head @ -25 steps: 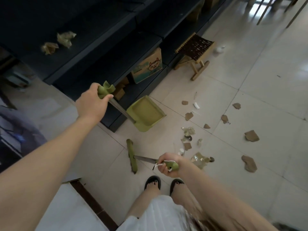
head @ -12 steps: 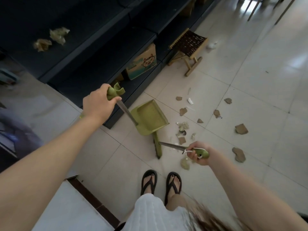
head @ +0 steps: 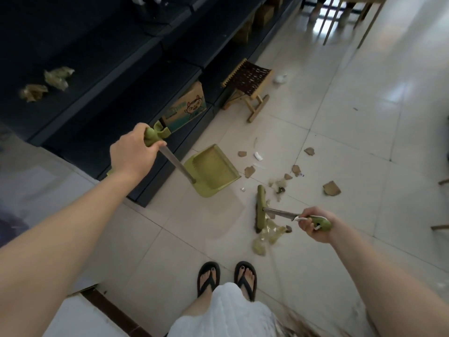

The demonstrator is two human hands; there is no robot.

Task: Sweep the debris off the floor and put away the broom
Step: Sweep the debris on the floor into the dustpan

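My left hand (head: 132, 155) grips the green top of a long-handled dustpan (head: 211, 172), whose green scoop rests on the tiled floor by the dark shelving. My right hand (head: 314, 224) grips the green handle of a short broom (head: 260, 209); its head stands on the floor right of the dustpan. Crumpled clear wrappers (head: 268, 233) lie against the broom head. Brown scraps (head: 331, 188) and small white bits (head: 258, 156) are scattered on the tiles beyond it.
Dark low shelving (head: 102, 98) runs along the left, holding a cardboard box (head: 187, 109) and crumpled papers (head: 57, 76). A small wooden folding stool (head: 247, 85) stands past the debris. My sandalled feet (head: 227, 279) are below. Chair legs (head: 340, 18) show at the far top.
The broom head has swung right, from in front of the dustpan to the wrappers beside my right hand. The dustpan has stayed about where it was.
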